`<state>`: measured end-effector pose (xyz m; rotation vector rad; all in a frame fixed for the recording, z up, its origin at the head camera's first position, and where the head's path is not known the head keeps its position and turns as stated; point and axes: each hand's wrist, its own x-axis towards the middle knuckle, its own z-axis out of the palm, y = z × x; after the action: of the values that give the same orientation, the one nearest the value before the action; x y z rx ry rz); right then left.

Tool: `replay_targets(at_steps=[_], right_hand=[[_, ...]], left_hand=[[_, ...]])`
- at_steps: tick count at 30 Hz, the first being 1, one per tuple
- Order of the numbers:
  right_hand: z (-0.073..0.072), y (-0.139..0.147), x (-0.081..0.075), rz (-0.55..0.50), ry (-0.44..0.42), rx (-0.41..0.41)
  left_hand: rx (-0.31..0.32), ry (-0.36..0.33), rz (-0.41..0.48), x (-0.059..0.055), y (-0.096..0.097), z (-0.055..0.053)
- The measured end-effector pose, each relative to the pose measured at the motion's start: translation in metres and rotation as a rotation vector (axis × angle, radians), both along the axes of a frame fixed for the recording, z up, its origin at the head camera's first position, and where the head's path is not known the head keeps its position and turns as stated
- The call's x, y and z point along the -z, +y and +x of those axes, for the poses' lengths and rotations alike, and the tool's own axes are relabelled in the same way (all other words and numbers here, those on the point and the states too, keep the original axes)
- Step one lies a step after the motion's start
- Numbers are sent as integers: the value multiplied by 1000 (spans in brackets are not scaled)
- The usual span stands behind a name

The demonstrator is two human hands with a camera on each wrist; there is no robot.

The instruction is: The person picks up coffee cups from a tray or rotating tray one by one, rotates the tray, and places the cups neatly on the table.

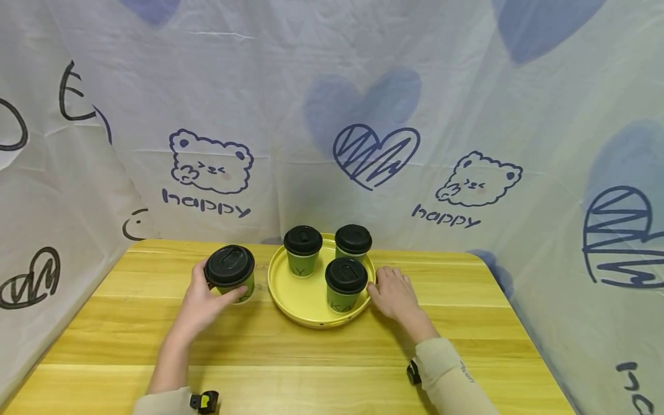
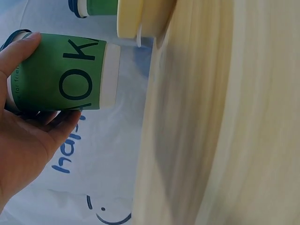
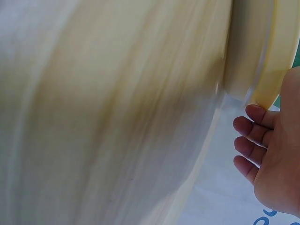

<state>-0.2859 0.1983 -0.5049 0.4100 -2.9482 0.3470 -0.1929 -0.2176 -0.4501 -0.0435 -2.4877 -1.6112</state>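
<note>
My left hand [image 1: 199, 302] holds a green paper cup [image 2: 56, 72] with a black lid [image 1: 230, 265], thumb on one side and fingers round the other. In the left wrist view the cup's white base is raised off the tabletop. To its right sits a round yellow tray [image 1: 290, 300] bearing three like cups: one at the back left [image 1: 302, 262], one at the back right [image 1: 354, 239], and one in front [image 1: 342, 297]. At the tray's right side, my right hand [image 1: 396, 297] pinches the rim, thumb over it and index finger against the outside.
The tray and cups stand on a light wooden table [image 1: 290, 374]. Behind it and along both sides hangs a pale cloth [image 1: 290, 115] printed with hearts, bears and lettering. Each wrist wears a small black device [image 1: 206, 402].
</note>
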Motion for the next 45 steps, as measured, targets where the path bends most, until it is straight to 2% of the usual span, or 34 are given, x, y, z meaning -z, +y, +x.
replay_targets(at_steps=[7, 13, 19, 25, 34, 45], right_hand=[[1, 2, -2, -4, -1, 2], [6, 0, -9, -2, 4, 18], [8, 0, -10, 1, -3, 21], [10, -1, -8, -6, 10, 16], [8, -2, -8, -9, 18, 18], [6, -2, -4, -14, 20, 7]], left_hand=[[-20, -8, -16, 2, -14, -1], [-28, 4, -28, 2, -26, -7], [-49, 20, -21, 5, -36, -15], [-99, 41, -14, 9, -46, -25], [-178, 2, 26, 14, -57, -38], [-256, 8, 32, 21, -71, -60]])
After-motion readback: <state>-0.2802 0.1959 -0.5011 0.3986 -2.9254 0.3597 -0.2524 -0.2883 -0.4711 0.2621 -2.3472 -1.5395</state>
